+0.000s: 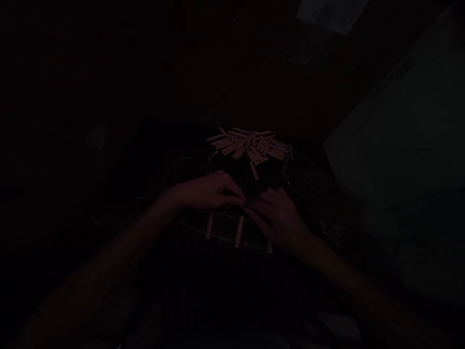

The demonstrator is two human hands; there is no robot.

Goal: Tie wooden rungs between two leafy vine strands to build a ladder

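The picture is very dark. My left hand [214, 191] and my right hand [278, 213] meet fingertip to fingertip, both pinched closed. What lies between the fingertips is too small and dark to make out; it may be a thin cord. Just below the hands, short wooden sticks lie side by side and apart: a left stick [209, 226], a middle stick [239, 231] and a right stick [270, 246], partly hidden by my right hand. A faint cord [223, 238] runs along their lower ends.
Beyond my hands lies a heap of similar short sticks [250, 143], with one loose stick [253, 170] at its near side. Faint loops of cord [183, 159] lie on the dark surface around. A pale sheet-like thing [332, 14] shows at the top right.
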